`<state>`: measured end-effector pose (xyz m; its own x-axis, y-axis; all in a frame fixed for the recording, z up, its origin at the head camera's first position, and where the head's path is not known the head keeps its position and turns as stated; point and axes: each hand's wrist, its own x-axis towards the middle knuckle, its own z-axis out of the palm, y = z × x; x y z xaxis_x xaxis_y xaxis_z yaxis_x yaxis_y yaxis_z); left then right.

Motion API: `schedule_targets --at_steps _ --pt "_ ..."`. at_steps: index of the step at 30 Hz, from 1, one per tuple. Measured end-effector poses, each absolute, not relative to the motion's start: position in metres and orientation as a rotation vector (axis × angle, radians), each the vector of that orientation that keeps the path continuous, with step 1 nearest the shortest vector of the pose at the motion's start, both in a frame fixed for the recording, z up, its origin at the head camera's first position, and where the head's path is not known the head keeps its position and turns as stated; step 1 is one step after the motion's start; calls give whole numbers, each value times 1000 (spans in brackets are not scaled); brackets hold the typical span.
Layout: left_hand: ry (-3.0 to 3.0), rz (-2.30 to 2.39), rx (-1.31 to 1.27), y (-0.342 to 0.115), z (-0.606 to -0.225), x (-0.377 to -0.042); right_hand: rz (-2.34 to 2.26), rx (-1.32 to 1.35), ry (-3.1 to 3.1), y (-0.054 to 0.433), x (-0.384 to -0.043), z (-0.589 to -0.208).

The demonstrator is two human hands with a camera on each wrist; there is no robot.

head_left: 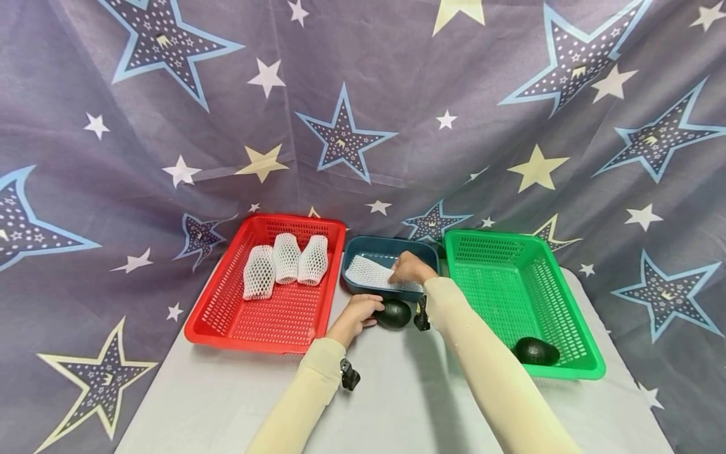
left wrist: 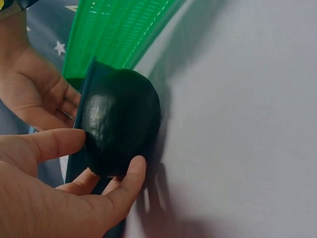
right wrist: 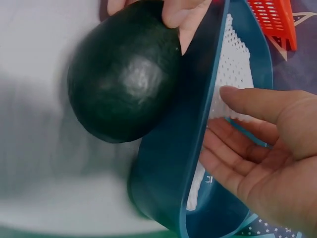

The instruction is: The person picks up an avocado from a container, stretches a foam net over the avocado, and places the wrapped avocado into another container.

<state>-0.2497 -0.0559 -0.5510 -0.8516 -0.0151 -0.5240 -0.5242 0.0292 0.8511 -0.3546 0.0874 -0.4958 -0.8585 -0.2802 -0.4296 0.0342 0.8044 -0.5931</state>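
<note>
My left hand (head_left: pixel 357 315) holds a dark green avocado (head_left: pixel 393 314) by one end, in front of the blue bin (right wrist: pixel 166 158). In the left wrist view the thumb and fingertips curl around the lower end of the fruit. My right hand (head_left: pixel 413 269) reaches into the bin, where white foam net sleeves (head_left: pixel 365 272) lie. The right wrist view has its thumb on top of a foam net sleeve (right wrist: pixel 235 64) and the fingers beneath its edge, pinching it.
At the left, a red basket (head_left: pixel 272 325) holds three items in white foam nets (head_left: pixel 286 258). The green basket (head_left: pixel 488 284) at the right has another avocado (head_left: pixel 535 351) in its near corner. A star-patterned cloth (head_left: pixel 397 63) hangs behind the table (head_left: pixel 391 403).
</note>
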Motion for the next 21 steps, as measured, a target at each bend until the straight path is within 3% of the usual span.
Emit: schedule_targets --at_steps 21 --pt "1998 1916 -529 -52 -552 -252 -1431 -11 2351 116 -350 -478"
